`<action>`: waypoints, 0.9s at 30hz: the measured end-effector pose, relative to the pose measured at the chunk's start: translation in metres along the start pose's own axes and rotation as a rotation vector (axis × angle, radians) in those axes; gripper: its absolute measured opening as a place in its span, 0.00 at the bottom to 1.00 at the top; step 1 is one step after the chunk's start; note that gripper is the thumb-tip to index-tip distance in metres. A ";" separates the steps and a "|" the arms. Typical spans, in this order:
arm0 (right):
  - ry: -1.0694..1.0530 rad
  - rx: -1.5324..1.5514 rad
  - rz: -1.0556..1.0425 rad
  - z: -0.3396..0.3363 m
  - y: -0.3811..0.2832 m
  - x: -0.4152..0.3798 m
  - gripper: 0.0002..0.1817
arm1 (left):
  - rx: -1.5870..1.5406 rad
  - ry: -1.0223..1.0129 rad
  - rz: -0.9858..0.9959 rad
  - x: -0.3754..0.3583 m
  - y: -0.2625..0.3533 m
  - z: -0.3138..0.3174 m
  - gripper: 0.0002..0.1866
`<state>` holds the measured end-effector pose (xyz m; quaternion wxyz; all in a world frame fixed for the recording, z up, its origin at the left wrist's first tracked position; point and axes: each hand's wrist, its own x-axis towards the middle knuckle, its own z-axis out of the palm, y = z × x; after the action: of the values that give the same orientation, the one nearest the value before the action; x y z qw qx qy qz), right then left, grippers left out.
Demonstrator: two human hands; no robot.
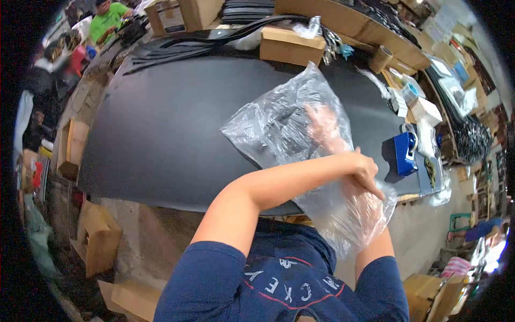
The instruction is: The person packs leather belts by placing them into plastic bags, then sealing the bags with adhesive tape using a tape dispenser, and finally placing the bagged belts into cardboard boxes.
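A large clear plastic bag is pulled over my right forearm, and its far end lies across the black table. Inside it my right hand shows through the film, fingers stretched out and apart, with nothing visible in them. My left arm crosses in front of my body. My left hand is closed on the plastic bag around my right forearm. The bag's loose, crumpled end hangs near my right elbow.
The black table has black strips and a cardboard box at its back. A blue tape dispenser stands at the right edge, near a cardboard tube. A person in green sits at the far left.
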<state>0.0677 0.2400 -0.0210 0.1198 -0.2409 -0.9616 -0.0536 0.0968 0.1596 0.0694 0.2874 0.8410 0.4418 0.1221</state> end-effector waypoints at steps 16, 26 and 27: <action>0.033 0.317 -0.222 0.001 0.008 -0.006 0.35 | -0.175 0.596 0.623 -0.003 0.068 0.049 0.10; -0.161 0.298 -0.185 -0.019 0.003 -0.007 0.33 | 0.304 1.018 -0.647 -0.213 -0.152 0.054 0.17; -0.127 0.354 -0.117 -0.008 0.007 -0.004 0.31 | 0.249 0.965 -0.532 -0.217 -0.153 0.056 0.12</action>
<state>0.0760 0.2430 -0.0140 0.0959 -0.1626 -0.9741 0.1248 -0.1062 0.0296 -0.0556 -0.0277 0.5773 0.7309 0.3631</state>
